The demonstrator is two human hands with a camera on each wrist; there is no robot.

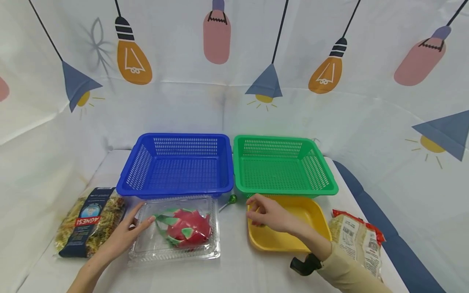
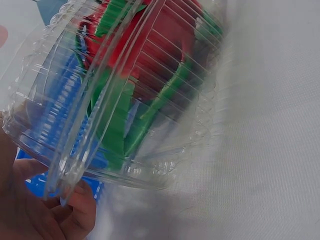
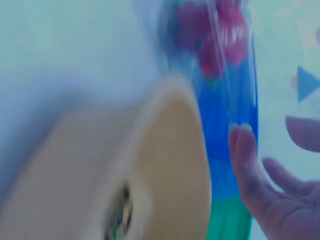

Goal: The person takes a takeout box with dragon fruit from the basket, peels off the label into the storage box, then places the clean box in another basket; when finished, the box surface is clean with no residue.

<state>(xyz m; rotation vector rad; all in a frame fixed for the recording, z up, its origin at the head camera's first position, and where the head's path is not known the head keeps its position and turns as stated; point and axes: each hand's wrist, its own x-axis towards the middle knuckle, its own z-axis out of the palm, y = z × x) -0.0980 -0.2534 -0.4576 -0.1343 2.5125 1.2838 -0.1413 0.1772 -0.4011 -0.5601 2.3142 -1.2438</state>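
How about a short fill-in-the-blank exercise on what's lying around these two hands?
1. The fruit in the clear box is red and ____.
2. The left hand touches the box's ____ side.
3. The tray below the right hand is ____.
4. The basket behind the box is ____.

Missing words: green; left; yellow; blue.
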